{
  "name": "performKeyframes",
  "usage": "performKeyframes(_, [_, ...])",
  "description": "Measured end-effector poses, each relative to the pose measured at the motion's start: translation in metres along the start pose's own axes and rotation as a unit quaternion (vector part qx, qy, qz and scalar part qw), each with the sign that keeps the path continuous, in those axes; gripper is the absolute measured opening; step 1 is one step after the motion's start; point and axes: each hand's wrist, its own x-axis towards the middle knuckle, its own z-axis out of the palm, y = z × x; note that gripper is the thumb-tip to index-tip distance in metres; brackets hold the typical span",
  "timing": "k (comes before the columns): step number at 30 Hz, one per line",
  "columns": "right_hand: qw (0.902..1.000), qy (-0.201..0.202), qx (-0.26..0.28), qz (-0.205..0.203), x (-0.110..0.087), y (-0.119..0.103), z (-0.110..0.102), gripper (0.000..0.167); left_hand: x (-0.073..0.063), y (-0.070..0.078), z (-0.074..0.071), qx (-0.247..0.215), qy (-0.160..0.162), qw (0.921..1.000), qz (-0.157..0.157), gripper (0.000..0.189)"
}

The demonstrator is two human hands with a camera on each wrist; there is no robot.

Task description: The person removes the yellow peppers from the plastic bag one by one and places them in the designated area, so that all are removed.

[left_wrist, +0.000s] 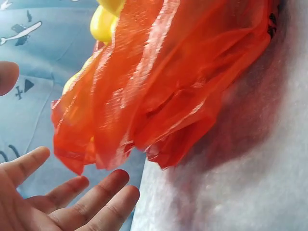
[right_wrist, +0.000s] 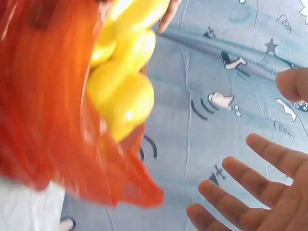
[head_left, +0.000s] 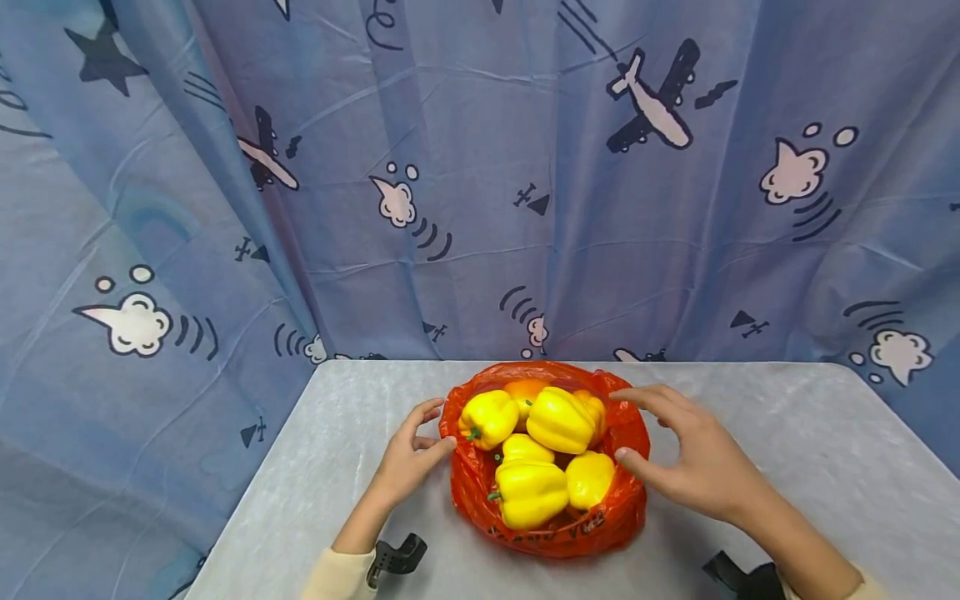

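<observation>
A red plastic bag [head_left: 480, 500] stands with its mouth spread wide on the table. Inside it lie several yellow bell peppers [head_left: 561, 420], some with green stems, and a more orange one [head_left: 525, 390] toward the back. My left hand [head_left: 411, 454] is at the bag's left rim, fingers spread and relaxed; the left wrist view shows a small gap between its fingertips [left_wrist: 118, 179] and the red plastic. On the other side my right hand [head_left: 693, 454] hovers by the right rim with fingers apart. Nothing is held in it, and the right wrist view shows it apart from the bag.
The bag sits on a pale grey table [head_left: 360, 425] whose far edge meets a blue patterned curtain [head_left: 465, 275]. More curtain hangs along the left side. Dark straps [head_left: 397, 557] show at both wrists.
</observation>
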Motion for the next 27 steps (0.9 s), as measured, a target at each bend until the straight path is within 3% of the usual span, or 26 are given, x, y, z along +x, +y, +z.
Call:
performKeyframes(15, [0.9956, -0.045, 0.080, -0.018, 0.008, -0.022, 0.048, 0.055, 0.007, -0.002, 0.012, -0.004, -0.014, 0.9998, -0.009, 0.060])
performKeyframes(20, [0.9897, -0.086, 0.114, -0.002, 0.010, -0.029, 0.059, 0.053, 0.009, -0.003, 0.015, -0.008, -0.014, 0.9999, 0.001, 0.064])
performKeyframes(27, [0.9864, -0.135, 0.093, 0.006, 0.008, -0.033, 0.077, 0.047, 0.009, -0.005, 0.018, 0.003, -0.013, 0.9998, 0.017, 0.065])
